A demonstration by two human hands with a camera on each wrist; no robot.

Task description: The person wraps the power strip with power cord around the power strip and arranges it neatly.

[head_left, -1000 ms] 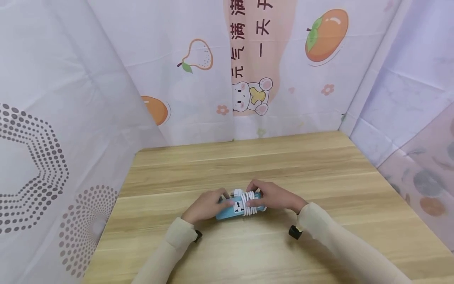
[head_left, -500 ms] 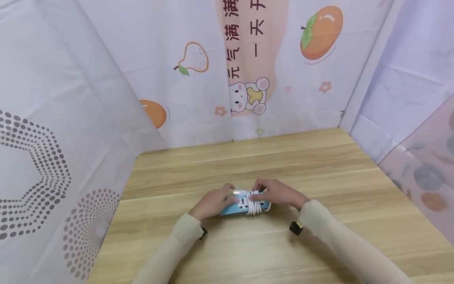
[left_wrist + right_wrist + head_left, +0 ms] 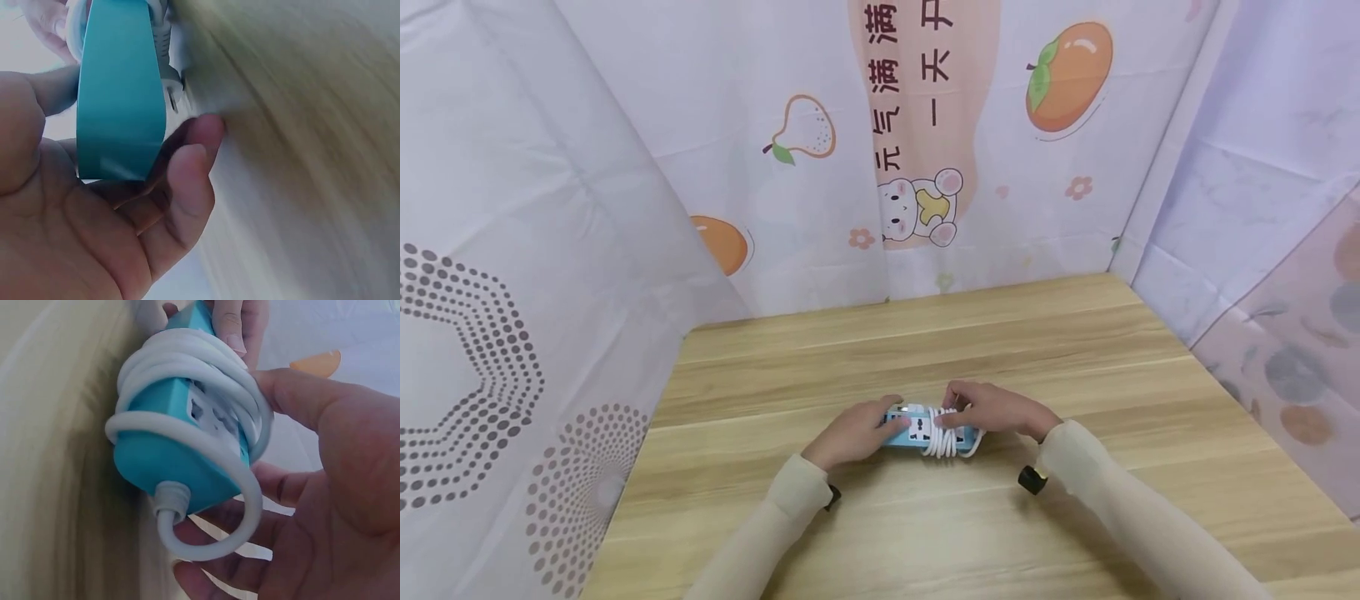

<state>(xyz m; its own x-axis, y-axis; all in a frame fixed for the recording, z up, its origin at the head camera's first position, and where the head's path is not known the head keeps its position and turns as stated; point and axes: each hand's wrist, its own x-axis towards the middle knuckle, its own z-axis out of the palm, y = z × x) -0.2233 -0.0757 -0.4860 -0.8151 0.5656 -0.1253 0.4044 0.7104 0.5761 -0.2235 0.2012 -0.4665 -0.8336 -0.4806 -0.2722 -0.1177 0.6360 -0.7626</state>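
Observation:
A light-blue power strip (image 3: 920, 428) with white socket faces lies between both hands, low over the wooden table; whether it touches the tabletop is hard to tell. Its white cord (image 3: 943, 442) is wound several times around the right half. My left hand (image 3: 848, 433) grips the left end, thumb on the socket face and fingers curled behind, as the left wrist view also shows. The white plug (image 3: 170, 81) sticks out along the strip's far side. My right hand (image 3: 1000, 410) holds the corded part, its thumb pressing the coils. A cord loop (image 3: 250, 506) hangs off the right end.
The wood-grain table (image 3: 880, 533) spreads around the hands. A white curtain (image 3: 820, 225) with printed fruit stands behind its far edge, and more curtains (image 3: 610, 333) flank both sides. A small black object (image 3: 1032, 479) sits at the right wrist.
Both hands have shifted the power strip slightly to the right and turned it more level. More of the socket face now shows. The head view has swung a little too.

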